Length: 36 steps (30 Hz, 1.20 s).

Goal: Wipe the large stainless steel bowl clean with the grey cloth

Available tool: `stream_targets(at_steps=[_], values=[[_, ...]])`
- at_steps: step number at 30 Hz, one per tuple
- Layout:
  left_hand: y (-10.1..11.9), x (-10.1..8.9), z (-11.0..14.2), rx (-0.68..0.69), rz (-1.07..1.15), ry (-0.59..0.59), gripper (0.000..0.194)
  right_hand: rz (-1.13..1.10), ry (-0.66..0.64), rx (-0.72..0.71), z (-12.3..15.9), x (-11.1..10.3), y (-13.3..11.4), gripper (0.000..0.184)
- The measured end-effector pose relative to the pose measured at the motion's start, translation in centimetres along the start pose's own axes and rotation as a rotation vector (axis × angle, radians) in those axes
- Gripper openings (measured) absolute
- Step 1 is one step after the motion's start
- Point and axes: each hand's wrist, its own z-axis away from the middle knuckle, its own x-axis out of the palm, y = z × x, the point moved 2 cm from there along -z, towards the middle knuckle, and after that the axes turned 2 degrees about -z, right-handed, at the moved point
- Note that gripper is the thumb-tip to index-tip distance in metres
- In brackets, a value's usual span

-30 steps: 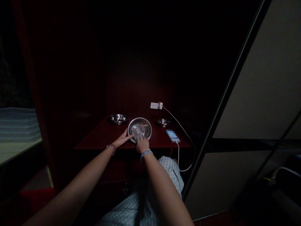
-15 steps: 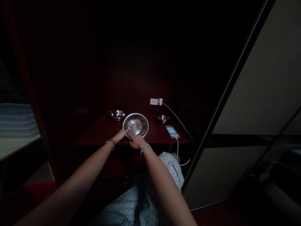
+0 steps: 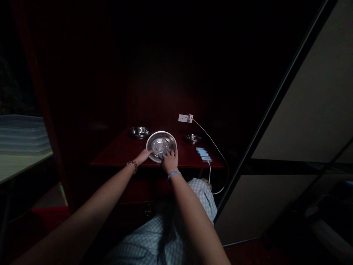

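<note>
A shiny metal bowl (image 3: 160,134) is tilted toward me near the front edge of the dark red desk. My left hand (image 3: 143,156) grips its lower left rim, thumb inside and fingers behind. My right hand (image 3: 171,161) presses a grey cloth (image 3: 164,152) against the inner lower right wall of the bowl, its fingers bent over the cloth. Behind the bowl to the left rests another metal bowl (image 3: 140,133). A smaller metal bowl (image 3: 192,138) lies to the right.
A phone (image 3: 204,154) with a white charging cable (image 3: 210,175) lies at the desk's right side. The cable runs to a wall socket (image 3: 185,118). Stacked clear plastic boxes (image 3: 22,134) stand at far left. A sliding door panel (image 3: 303,110) borders the right.
My right hand has moved with the cloth from the bowl's lower left rim to its lower right inside. My left hand still holds the left rim. The view has shifted slightly.
</note>
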Motion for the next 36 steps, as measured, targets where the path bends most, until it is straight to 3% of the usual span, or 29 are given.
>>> stream_targets(at_steps=[11,23,36], values=[[0.1,0.1,0.2,-0.008,0.046,-0.003,0.038,-0.062,0.129,0.01,-0.9,-0.2,0.3,0.059],[1.3,0.1,0.9,0.033,0.028,-0.064,0.036,-0.06,0.1,0.038,-0.8,-0.3,0.1,0.064],[1.5,0.1,1.2,0.025,0.077,-0.044,0.035,-0.045,0.088,0.042,-0.5,-0.2,0.0,0.063]])
